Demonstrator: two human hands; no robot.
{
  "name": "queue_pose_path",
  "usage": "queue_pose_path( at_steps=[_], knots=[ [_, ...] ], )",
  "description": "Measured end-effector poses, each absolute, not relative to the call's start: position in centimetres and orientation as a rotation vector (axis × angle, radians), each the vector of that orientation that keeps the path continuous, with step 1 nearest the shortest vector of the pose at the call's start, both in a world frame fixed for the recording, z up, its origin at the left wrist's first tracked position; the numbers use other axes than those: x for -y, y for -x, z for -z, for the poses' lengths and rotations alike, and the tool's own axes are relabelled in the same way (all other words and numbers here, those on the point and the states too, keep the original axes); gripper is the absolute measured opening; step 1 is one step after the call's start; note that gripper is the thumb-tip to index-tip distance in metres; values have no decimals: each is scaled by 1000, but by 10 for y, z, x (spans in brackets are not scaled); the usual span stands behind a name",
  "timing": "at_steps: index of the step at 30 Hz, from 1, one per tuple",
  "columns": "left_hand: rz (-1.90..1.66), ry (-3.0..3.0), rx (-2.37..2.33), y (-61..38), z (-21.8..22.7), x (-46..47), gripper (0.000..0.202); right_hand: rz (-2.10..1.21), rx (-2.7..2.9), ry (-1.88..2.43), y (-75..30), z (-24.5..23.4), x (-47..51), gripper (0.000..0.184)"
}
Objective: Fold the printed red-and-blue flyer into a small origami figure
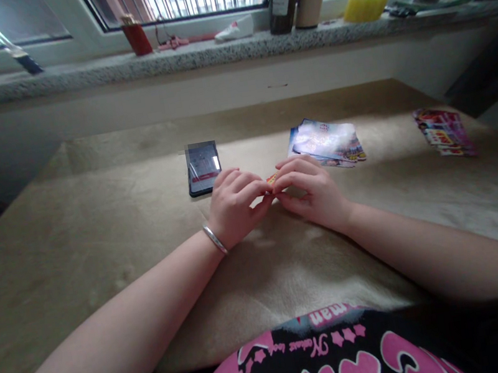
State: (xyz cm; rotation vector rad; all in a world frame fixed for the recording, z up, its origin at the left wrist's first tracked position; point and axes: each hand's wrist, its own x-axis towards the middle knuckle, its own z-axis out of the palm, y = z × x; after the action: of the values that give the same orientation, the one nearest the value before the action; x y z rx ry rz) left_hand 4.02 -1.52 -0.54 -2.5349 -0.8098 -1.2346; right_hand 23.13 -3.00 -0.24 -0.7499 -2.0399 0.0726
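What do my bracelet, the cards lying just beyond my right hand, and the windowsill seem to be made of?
Bracelet: polished silvery metal, judging by its bright highlights.
Cards: glossy, probably coated paper or plastic, since their printed faces catch glare.
Windowsill: speckled grey finish, likely granite or imitation stone.

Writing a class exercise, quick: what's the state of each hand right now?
Left hand: closed, pinching a small red-and-yellow item, mostly hidden.
Right hand: closed, pinching the same item.

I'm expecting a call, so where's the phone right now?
In the head view, the phone lies on the table left of centre, just beyond the left hand, with shiny cards to its right.
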Motion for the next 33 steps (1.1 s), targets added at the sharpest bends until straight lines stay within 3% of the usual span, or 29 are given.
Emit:
queue_pose_path(
  at_steps=[11,33],
  knots=[
    [1078,2574,735,-40,-1,19,18,-1,2114,779,-230,2,33,11],
    [1236,2635,804,-38,4,16,14,100,2111,827,-246,1,25,13]
  ],
)
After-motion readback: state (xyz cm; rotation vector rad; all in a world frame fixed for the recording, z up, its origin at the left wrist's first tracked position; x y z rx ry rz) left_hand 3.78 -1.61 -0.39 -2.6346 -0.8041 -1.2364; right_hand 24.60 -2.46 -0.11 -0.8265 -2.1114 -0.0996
